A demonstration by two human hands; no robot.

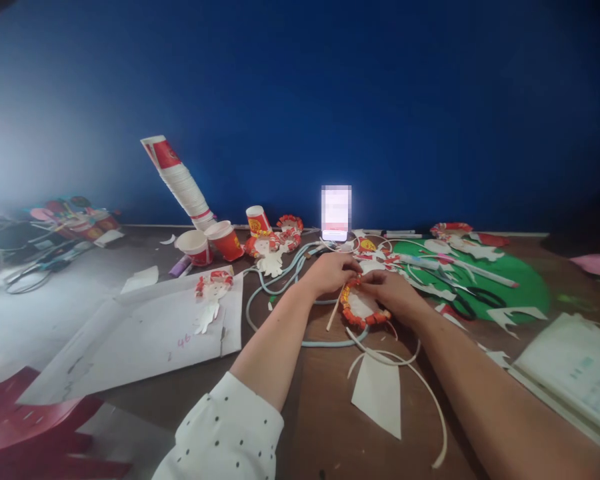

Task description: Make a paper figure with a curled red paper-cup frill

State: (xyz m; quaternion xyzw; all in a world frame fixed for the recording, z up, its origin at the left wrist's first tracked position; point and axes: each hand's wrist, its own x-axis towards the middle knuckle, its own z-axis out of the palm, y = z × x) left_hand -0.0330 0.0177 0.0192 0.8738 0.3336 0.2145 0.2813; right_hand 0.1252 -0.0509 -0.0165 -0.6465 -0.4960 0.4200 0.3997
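Observation:
Both hands meet at a round paper-cup cutout [363,305] with a white middle and a curled red-and-orange edge. My left hand [333,272] pinches its far edge, fingertips partly hidden. A thin pale strip [334,313] slants down just below that hand; I cannot tell whether the fingers hold it. My right hand [393,293] is closed on the cutout's upper right edge, thumb and forefinger together. Near the hands, a long curled white paper strip [437,413] and a white paper scrap [380,393] lie on the brown table [320,427].
A leaning cup stack [185,190] and red paper cups [225,241] stand back left. A lit phone [335,213] stands against the blue wall. Scissors [465,293] and scraps lie on a green sheet [527,283]. A cable [260,327] loops behind the hands; a white board [130,333] lies left.

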